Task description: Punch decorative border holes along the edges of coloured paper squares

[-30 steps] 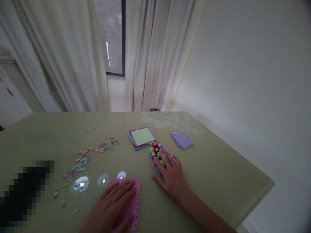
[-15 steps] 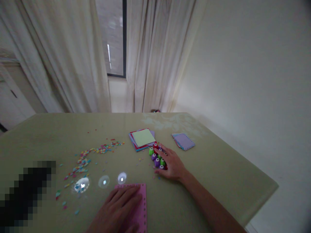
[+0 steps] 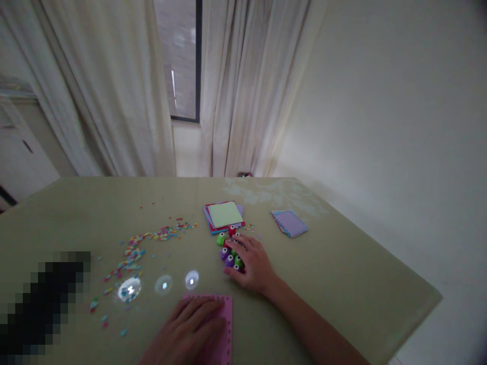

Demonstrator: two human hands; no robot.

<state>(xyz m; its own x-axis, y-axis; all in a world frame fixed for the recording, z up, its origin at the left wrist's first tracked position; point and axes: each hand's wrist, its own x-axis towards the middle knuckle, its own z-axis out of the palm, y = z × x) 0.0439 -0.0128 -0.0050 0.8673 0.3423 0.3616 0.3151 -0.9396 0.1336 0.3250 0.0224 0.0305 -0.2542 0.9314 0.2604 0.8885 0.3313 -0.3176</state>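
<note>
My left hand [image 3: 190, 328] lies flat on a pink sheet [image 3: 225, 332] with punched holes along its edges, at the near side of the table. My right hand [image 3: 253, 266] rests over the right side of a cluster of small one-eyed figures [image 3: 230, 260] in red, green and purple. Its fingers are apart and curved over the cluster, with the thumb along the near side. Part of the cluster is hidden under the palm and fingers. Just behind the figures lies a stack of coloured sheets [image 3: 225, 215], a pale green one on top.
Small colourful confetti-like bits [image 3: 133, 251] are strewn across the left of the table [image 3: 323, 284]. A second stack of hole-edged cards [image 3: 291, 223], lilac on top, lies at the right. Several round shiny spots [image 3: 163, 285] show left of centre. A blurred-out dark patch covers the lower left.
My right hand has moved left, and the cluster of figures has slid left with it, in front of the sheet stack. Small bits now show right of the stack. My left hand stays on the pink sheet.
</note>
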